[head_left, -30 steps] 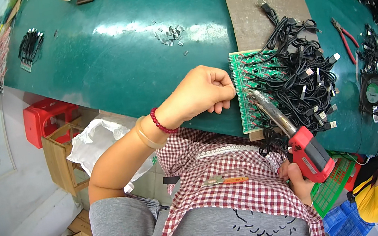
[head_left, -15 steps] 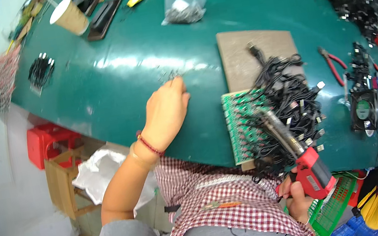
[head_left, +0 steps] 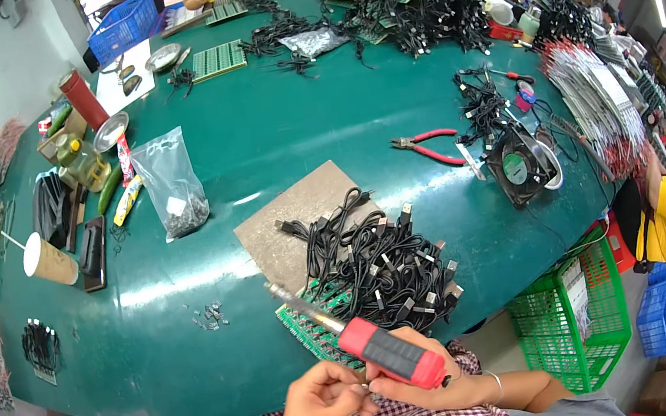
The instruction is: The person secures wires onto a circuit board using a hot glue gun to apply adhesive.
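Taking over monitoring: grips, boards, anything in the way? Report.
Right grip holding red-black soldering gun. Left grip beside it, contents unclear. Green circuit boards partly hidden under black cables. Gun's barrel crosses in front.

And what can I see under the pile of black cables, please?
Around the edges of the pile of black cables, parts of the brown board and green circuit boards show. What lies under the middle is covered.

The red-and-black soldering iron (head_left: 359, 335) points forward and left. Behind it, a green circuit board (head_left: 310, 336) lies flat, partly covered by black cables (head_left: 393, 275).
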Tool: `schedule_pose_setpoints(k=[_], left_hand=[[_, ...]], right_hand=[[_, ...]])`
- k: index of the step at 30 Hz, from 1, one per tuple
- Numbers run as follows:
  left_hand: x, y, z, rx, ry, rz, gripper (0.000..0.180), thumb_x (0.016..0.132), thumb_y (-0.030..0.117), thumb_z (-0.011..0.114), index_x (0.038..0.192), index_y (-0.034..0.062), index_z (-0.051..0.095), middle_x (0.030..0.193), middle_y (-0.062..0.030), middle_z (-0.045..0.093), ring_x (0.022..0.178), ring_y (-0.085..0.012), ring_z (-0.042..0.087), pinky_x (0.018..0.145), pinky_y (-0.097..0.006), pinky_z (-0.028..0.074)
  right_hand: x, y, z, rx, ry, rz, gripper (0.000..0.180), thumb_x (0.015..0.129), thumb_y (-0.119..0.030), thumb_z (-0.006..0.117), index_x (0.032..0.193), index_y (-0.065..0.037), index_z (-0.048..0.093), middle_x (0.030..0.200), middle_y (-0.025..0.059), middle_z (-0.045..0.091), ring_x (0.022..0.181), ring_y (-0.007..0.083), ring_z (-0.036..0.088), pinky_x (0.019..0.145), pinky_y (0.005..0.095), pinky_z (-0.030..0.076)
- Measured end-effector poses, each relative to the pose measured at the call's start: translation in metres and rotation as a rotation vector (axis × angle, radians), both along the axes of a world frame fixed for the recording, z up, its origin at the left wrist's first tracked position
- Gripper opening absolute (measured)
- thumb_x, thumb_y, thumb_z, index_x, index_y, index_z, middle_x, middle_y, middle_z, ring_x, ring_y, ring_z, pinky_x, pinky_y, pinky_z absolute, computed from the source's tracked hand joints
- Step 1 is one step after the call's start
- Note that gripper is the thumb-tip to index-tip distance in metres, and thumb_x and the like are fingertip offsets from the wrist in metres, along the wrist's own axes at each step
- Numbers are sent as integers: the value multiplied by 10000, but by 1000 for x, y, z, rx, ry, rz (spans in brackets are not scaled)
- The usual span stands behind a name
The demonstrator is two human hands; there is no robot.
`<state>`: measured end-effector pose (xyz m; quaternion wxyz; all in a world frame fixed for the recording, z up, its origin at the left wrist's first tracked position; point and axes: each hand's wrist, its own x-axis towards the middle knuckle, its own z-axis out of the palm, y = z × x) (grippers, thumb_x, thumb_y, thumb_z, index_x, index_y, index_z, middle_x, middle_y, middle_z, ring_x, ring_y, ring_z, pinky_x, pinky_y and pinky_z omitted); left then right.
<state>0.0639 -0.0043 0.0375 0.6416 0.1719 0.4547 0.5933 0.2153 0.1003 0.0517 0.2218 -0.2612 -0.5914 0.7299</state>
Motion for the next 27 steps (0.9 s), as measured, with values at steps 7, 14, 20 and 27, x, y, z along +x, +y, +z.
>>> schedule_pose_setpoints(k=[7,14,20,27], left_hand=[[1,-1,-4,-6,-55,-50,70,850,-36,521,897,-46,471,798,-121,593,732,-191,639,669,-300,548],[-12,1,3,10,599,-258,111,766,65,606,823,-30,599,683,-86,638,628,-113,611,586,-259,486],[-13,5,14,69,736,-331,106,775,74,592,815,-24,591,665,-116,624,595,-157,614,568,-284,478],[6,-5,-12,159,743,-136,77,762,65,590,783,-8,577,621,-111,590,544,-152,589,522,-289,459]], right_hand=[[-6,4,-3,171,-71,85,321,771,-35,663,1045,-11,497,880,28,592,785,57,559,682,214,455],[1,8,-9,314,-131,234,535,649,-28,694,1131,23,467,1009,131,581,896,249,619,765,302,476],[-4,-4,-4,318,-129,107,346,733,-32,678,1034,9,512,817,32,607,731,50,554,672,224,458],[14,-7,-23,323,-146,109,325,783,-37,653,1058,16,488,829,34,601,730,64,560,671,225,461]])
